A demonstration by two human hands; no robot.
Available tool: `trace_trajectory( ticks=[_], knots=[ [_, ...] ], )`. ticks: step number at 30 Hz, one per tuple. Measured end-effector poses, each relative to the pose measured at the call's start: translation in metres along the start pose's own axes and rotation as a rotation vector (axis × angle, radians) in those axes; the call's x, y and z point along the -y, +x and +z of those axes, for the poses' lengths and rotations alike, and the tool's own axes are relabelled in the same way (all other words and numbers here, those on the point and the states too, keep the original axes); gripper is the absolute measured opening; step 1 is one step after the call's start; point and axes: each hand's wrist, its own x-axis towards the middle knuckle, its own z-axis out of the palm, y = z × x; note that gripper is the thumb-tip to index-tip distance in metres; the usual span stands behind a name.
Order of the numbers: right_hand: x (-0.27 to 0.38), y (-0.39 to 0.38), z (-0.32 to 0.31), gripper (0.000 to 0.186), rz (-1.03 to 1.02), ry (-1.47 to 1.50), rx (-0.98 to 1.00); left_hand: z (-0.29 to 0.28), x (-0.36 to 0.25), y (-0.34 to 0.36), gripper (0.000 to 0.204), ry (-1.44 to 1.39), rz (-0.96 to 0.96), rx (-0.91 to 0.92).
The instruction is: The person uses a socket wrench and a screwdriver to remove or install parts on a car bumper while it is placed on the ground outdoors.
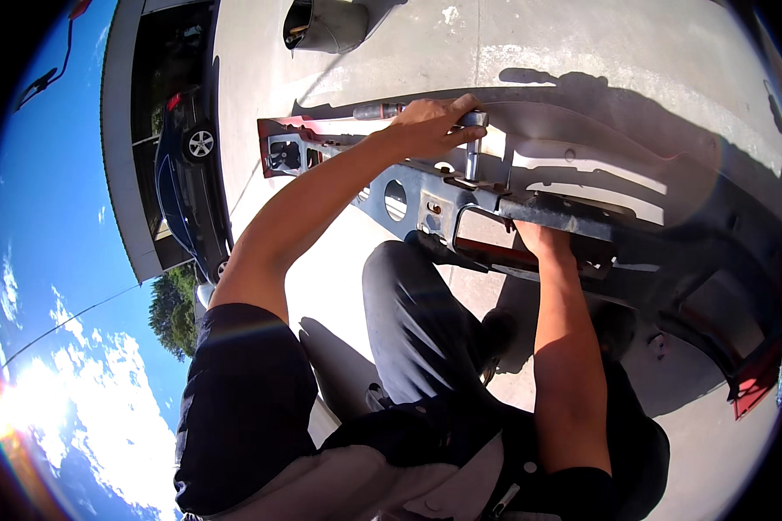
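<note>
A long vehicle bumper [617, 139] lies across the ground in front of me, with a dark metal reinforcement bar [565, 217] along its near side. My left hand [433, 124] is closed over the head end of a ratchet wrench [379, 111], whose handle points left past my wrist. From the ratchet's head a shiny socket [473, 161] reaches down to the bar, apparently onto a fastener that it covers. My right hand [543, 239] reaches in beneath the bar, right of the socket; its fingers are hidden there.
My bent knee [408, 295] is close to the bar's near side. A dark bucket [328, 26] with things inside lies or stands on the concrete [426, 52] beyond the bumper's left end. Farther left are a dark car [187, 182] and a building [122, 130].
</note>
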Motion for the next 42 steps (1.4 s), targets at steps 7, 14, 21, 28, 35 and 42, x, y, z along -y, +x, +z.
trace_trajectory(
  ticks=[7,14,21,28,35,42],
  knots=[
    [-0.003,-0.001,0.011,0.026,-0.122,-0.150,-0.230,-0.004,-0.006,-0.001,0.043,0.244,0.013,0.009],
    [0.001,0.002,0.008,0.021,-0.264,-0.198,-0.389,-0.021,-0.045,0.001,0.040,0.462,-0.087,0.075],
    [-0.001,0.004,0.003,0.034,-0.009,-0.114,0.004,-0.012,-0.024,-0.008,0.045,0.235,0.049,-0.109],
    [-0.012,0.001,0.023,0.022,-0.102,-0.114,-0.250,0.022,0.014,-0.010,0.052,-0.211,0.145,-0.254],
    [-0.009,0.005,0.012,0.021,-0.106,-0.140,-0.154,-0.011,-0.048,-0.003,0.036,0.541,0.021,-0.202],
    [-0.003,0.001,0.010,0.024,-0.190,-0.082,-0.135,0.032,0.025,-0.017,0.054,-0.349,0.202,-0.357]
  ],
)
